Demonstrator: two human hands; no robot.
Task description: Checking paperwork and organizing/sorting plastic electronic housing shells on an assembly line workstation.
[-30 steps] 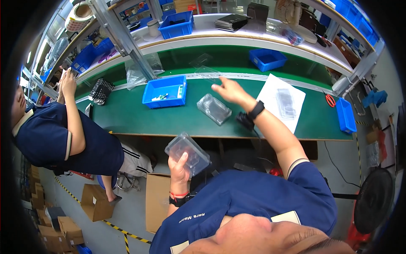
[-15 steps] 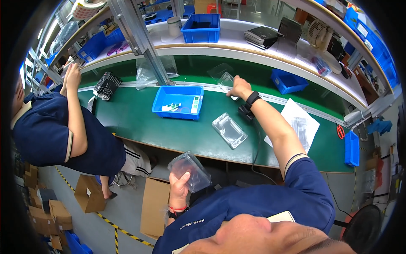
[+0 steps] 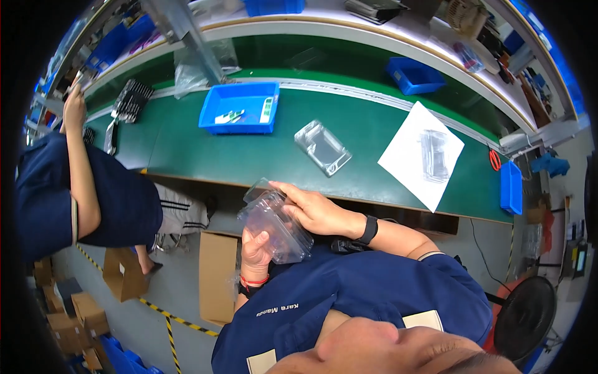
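In front of my body, just off the bench's near edge, my left hand grips a stack of clear plastic trays from below, thumb against the side. My right hand lies over the upper right of the stack, its fingers closed on a clear plastic tray at the top. Glare and overlapping clear walls hide where one tray ends and another begins. Another clear plastic tray lies alone on the green bench, beyond my hands.
A blue bin holds small green-and-white pieces. White paper with a grey print lies right of the lone tray. Red scissors and a narrow blue bin sit at the right end. A co-worker stands at left; a cardboard box is below.
My right hand has come back from the bench's far edge to the stack in my left hand. The clear tray it was touching there has left that spot. The whole view has shifted.
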